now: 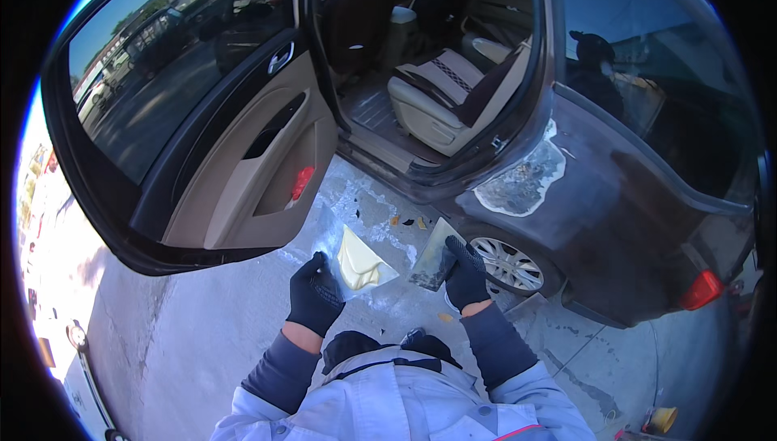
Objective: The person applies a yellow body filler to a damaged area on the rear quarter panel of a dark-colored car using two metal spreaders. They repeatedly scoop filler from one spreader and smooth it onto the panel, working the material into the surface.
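Note:
My left hand [316, 295], in a black glove, grips the edge of a thin, pale, see-through-looking sheet [331, 226]. A thick smear of cream-coloured paste, like body filler [358, 260], lies on it. In my right hand [466, 277], also gloved in black, is a flat greyish spreader [435, 256], its lower part smudged dark. The sheet and the spreader are held apart. Beyond my right hand, the dark brown car's rear panel [615, 190] carries a bare, sanded patch [524, 178] with a whitish edge, above the wheel [510, 265]. Neither hand touches the car.
The rear car door [235, 158] stands wide open at the left, a red item [303, 183] in its pocket. Inside is a beige and brown seat [441, 93]. A floor jack's long handle [93, 376] seems to lie at lower left. Leaves dot the concrete floor [202, 336].

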{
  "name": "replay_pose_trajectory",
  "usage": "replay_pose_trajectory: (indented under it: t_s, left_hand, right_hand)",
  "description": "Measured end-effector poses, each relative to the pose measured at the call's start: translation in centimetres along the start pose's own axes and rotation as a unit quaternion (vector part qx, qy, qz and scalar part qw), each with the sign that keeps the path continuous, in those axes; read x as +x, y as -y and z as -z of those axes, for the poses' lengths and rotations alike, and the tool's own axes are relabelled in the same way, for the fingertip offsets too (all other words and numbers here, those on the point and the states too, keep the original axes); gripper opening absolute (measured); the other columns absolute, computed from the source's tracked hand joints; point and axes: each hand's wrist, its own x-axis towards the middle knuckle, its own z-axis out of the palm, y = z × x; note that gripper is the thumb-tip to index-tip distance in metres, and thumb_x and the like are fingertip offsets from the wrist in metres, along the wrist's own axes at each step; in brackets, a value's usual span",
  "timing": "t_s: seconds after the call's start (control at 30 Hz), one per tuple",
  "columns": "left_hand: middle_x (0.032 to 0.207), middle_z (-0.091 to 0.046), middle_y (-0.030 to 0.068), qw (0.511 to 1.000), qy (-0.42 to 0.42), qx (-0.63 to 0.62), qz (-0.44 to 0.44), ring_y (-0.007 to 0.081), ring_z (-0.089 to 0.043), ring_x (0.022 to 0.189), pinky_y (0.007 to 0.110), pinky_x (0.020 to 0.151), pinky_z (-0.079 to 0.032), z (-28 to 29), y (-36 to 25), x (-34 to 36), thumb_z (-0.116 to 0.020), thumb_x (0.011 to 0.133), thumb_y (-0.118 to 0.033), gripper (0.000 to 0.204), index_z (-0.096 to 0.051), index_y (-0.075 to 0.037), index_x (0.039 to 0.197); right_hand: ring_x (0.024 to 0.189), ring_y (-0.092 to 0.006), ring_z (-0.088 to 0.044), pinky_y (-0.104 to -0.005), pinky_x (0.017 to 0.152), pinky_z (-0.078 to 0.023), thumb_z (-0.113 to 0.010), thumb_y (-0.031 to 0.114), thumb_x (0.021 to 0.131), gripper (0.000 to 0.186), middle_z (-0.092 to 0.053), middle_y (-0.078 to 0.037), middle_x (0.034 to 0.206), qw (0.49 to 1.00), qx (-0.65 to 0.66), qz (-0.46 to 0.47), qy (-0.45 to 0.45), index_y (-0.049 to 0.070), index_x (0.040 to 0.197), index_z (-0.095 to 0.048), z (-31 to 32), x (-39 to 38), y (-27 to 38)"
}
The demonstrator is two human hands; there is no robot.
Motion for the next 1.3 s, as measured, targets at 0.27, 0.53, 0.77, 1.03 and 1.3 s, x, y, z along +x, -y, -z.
replay_pose_trajectory:
  t_s: [0.27,0.53,0.77,1.03,1.3]
  left_hand:
    - [0.150,-0.057,0.0189,0.970,0.165,0.040,0.172,0.0348,-0.053,0.141,0.050,0.124,-0.038,-12.3,4.5,7.4,-0.058,0.103,-0.018,0.054,-0.046,0.003,0.152]
    - [0.146,-0.060,0.0141,0.955,0.238,0.091,0.153,0.0295,-0.057,0.135,0.045,0.118,-0.043,-19.0,8.3,13.2,-0.061,0.107,-0.020,0.047,-0.051,-0.003,0.149]
    - [0.136,-0.064,0.0185,0.740,0.423,0.486,-0.191,0.0295,-0.064,0.124,0.040,0.105,-0.051,-22.2,7.3,15.0,-0.054,0.109,-0.010,0.032,-0.059,0.002,0.139]
    - [0.134,-0.065,0.0244,0.405,0.601,0.576,-0.378,0.0337,-0.068,0.119,0.038,0.102,-0.051,-23.4,4.7,17.6,-0.051,0.109,-0.003,0.033,-0.059,0.003,0.141]
    - [0.131,-0.064,0.0222,0.418,0.518,0.596,-0.450,0.0380,-0.067,0.115,0.040,0.098,-0.054,-25.0,3.5,20.7,-0.058,0.100,0.009,0.043,-0.061,-0.001,0.142]
  right_hand:
    - [0.118,-0.0262,-0.064,-0.0392,0.105,-0.050,-0.066,0.028,0.100,0.045,-0.068,-0.010,0.128,0.702,0.529,-0.361,-0.313,0.007,0.140,-0.063,4.0,-2.3,-2.2]
    - [0.112,-0.0287,-0.066,-0.0399,0.101,-0.052,-0.065,0.016,0.099,0.035,-0.069,-0.014,0.122,0.833,0.281,-0.236,-0.414,0.001,0.131,-0.066,4.9,0.8,3.9]
    - [0.120,-0.0368,-0.062,-0.0438,0.105,-0.050,-0.062,-0.010,0.093,0.037,-0.065,-0.020,0.127,0.890,-0.170,0.028,-0.423,-0.001,0.128,-0.072,-0.4,8.6,9.4]
    - [0.121,-0.0405,-0.058,-0.0472,0.100,-0.051,-0.063,-0.006,0.089,0.041,-0.062,-0.020,0.127,0.851,-0.183,-0.002,-0.492,0.007,0.125,-0.077,-7.0,11.5,7.5]
    - [0.115,-0.0383,-0.064,-0.0423,0.101,-0.051,-0.062,0.002,0.098,0.032,-0.066,-0.022,0.122,0.844,0.009,-0.106,-0.526,-0.002,0.130,-0.067,-10.0,11.5,3.3]
